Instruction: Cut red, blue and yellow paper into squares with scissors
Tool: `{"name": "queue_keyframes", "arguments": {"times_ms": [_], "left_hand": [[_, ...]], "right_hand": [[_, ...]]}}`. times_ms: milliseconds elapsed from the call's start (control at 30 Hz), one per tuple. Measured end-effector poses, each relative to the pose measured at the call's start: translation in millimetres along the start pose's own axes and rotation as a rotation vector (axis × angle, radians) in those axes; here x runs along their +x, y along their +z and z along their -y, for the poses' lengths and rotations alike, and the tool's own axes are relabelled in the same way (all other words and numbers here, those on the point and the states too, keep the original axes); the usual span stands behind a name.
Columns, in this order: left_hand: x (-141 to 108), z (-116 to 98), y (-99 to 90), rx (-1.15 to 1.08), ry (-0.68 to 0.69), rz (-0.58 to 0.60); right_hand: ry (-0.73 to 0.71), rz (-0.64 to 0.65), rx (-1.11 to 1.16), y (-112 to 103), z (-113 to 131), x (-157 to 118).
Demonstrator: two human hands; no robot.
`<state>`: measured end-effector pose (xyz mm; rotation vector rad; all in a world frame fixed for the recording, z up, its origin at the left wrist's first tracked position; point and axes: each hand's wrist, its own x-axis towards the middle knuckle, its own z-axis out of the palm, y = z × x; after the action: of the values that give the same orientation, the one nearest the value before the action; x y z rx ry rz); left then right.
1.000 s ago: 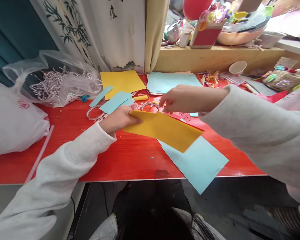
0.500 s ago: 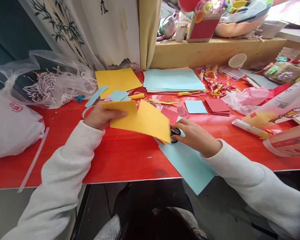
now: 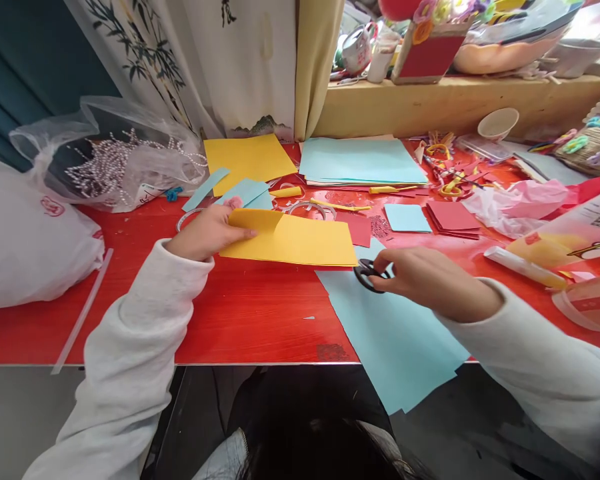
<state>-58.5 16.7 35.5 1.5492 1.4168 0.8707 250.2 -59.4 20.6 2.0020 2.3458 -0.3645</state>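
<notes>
My left hand pinches the left end of a folded yellow sheet of paper, held a little above the red table. Black-handled scissors are in my right hand, at the paper's right end. The yellow paper hides most of the blades, so I cannot tell how far they are spread. Under the scissors lies light blue paper, part of it hanging over the table's front edge. A red paper piece lies just behind the yellow sheet.
Behind are a yellow sheet and a stack of light blue paper. Small blue squares and red squares lie to the right. White plastic bags fill the left side. A paper cup stands at the back right.
The yellow paper has swung flatter, its right part lifting into line with the rest. My right hand and the scissors have shifted right, and the blue paper beneath shows more. The view has also shifted slightly.
</notes>
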Motion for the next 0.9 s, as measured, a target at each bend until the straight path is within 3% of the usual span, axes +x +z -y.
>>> {"name": "queue_keyframes", "arguments": {"times_ms": [67, 167, 300, 367, 467, 533, 633, 700, 800, 900], "left_hand": [[-3, -2, -3.2, -0.076, 0.096, -0.039], [-6, -2, -4.2, -0.182, 0.337, -0.105], [-9, -3, 4.2, -0.244, 0.695, -0.165], [-10, -3, 10.7, -0.244, 0.762, -0.167], [-10, 0, 19.6, -0.203, 0.724, -0.153], [-9, 3, 24.0, -0.106, 0.688, -0.168], [-9, 8, 29.7, 0.062, 0.653, -0.232], [-9, 8, 34.1, 0.042, 0.645, -0.262], [-10, 7, 41.8, -0.173, 0.627, -0.269], [-13, 6, 48.6, -0.376, 0.552, -0.273]], "right_hand": [[0.05, -0.019, 0.178, -7, -11, -6], [0.097, -0.04, 0.635, -13, -25, -13], [0.074, -0.278, 1.185, -14, -38, -13], [0.033, -0.394, 1.396, -12, -44, -9], [-0.09, -0.449, 1.569, -7, -49, -6], [-0.21, -0.34, 1.519, -4, -43, -12], [-0.312, 0.048, 1.226, 1, -14, -28], [-0.354, 0.276, 1.108, 5, 12, -34], [-0.338, 0.453, 1.032, 14, 45, -27], [-0.332, 0.497, 1.039, 21, 60, -7]]}}
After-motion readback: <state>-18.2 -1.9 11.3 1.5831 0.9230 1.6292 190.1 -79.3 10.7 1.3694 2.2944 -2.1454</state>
